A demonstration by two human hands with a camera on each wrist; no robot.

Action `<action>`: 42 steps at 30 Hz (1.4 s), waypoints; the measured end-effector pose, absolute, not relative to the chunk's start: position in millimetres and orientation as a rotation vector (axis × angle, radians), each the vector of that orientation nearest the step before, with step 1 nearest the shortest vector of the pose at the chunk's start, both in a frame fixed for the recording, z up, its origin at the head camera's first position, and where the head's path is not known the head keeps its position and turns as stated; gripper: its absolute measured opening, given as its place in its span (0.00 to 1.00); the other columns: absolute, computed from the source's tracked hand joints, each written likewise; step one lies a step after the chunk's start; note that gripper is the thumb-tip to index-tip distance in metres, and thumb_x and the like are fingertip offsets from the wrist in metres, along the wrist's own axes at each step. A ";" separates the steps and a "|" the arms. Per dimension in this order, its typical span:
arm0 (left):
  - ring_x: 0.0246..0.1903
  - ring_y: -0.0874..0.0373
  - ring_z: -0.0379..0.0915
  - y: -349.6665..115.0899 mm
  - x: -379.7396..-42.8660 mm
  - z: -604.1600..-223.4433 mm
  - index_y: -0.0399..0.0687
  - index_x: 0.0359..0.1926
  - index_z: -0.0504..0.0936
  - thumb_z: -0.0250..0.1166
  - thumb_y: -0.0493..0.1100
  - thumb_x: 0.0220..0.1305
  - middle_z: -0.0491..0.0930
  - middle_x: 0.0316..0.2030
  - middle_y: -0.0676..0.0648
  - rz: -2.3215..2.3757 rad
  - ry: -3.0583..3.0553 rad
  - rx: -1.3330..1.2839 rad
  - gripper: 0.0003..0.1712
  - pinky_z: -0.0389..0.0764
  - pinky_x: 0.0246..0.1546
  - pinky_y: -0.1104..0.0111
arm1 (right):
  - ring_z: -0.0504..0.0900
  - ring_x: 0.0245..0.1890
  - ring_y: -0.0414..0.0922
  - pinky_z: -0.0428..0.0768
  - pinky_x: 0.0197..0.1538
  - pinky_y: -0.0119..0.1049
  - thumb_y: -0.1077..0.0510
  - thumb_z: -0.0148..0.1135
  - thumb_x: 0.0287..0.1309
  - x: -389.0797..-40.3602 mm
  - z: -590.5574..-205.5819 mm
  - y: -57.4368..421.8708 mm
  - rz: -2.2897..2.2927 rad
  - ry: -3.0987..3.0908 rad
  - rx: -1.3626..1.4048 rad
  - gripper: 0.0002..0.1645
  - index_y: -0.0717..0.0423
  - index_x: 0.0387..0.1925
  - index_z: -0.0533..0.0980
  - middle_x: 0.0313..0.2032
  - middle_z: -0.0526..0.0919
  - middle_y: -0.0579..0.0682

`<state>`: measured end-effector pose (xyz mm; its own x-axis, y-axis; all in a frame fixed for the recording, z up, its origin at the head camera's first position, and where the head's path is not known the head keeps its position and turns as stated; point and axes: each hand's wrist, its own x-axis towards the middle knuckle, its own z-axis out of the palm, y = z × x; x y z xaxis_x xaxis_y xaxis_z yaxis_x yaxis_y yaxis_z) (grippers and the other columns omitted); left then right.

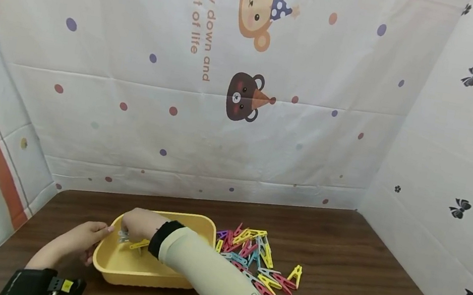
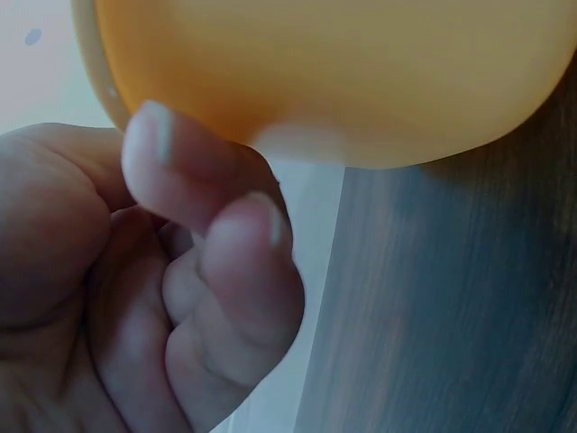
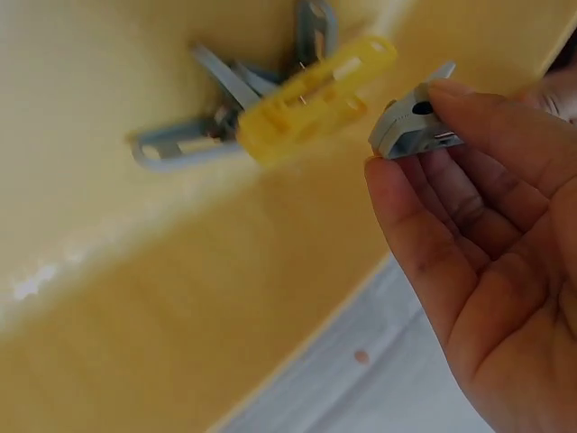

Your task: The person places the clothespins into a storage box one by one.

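Observation:
In the head view, a yellow plastic basin (image 1: 143, 280) stands on the table. My left hand (image 1: 83, 238) grips its left rim, and in the left wrist view the fingers (image 2: 248, 262) curl beside the basin's outer wall. Reaching inside over the same end, my right hand (image 1: 141, 223) pinches a grey clothespin (image 3: 410, 126) between thumb and fingertips. Below it in the basin lie a yellow clothespin (image 3: 315, 97) and a few grey-blue clothespins (image 3: 176, 142), partly overlapping. The right forearm hides part of the basin's right side.
To the basin's right, a loose pile of red, yellow, blue and purple clothespins (image 1: 248, 251) lies on the dark wooden table (image 1: 357, 288). One yellow clothespin (image 1: 296, 275) sits at the pile's right edge. Printed white cloth (image 1: 301, 147) surrounds the table's back and sides.

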<state>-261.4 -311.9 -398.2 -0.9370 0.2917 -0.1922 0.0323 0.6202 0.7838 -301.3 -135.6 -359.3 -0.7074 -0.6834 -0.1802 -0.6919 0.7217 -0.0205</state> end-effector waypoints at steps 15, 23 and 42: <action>0.12 0.64 0.70 -311.5 -260.9 -398.5 0.33 0.37 0.73 0.42 0.45 0.84 0.71 0.13 0.54 1.257 2.517 0.244 0.22 0.76 0.17 0.71 | 0.64 0.18 0.34 0.64 0.22 0.23 0.59 0.67 0.67 -296.3 -372.0 -138.9 -0.031 2.712 -1.102 0.09 0.48 0.29 0.84 0.20 0.71 0.39; 0.13 0.64 0.69 -311.5 -260.7 -399.8 0.35 0.36 0.73 0.42 0.46 0.84 0.71 0.14 0.54 1.261 2.515 0.205 0.22 0.76 0.18 0.71 | 0.67 0.14 0.35 0.67 0.18 0.23 0.57 0.69 0.65 -295.3 -375.7 -135.1 -0.055 2.720 -1.095 0.19 0.49 0.19 0.75 0.14 0.65 0.40; 0.13 0.64 0.70 -308.8 -261.9 -400.9 0.33 0.38 0.74 0.43 0.45 0.84 0.72 0.14 0.53 1.247 2.543 0.157 0.22 0.77 0.18 0.71 | 0.84 0.50 0.36 0.78 0.50 0.21 0.57 0.68 0.65 -304.6 -317.4 -91.1 0.010 2.740 -1.274 0.17 0.50 0.54 0.84 0.53 0.88 0.43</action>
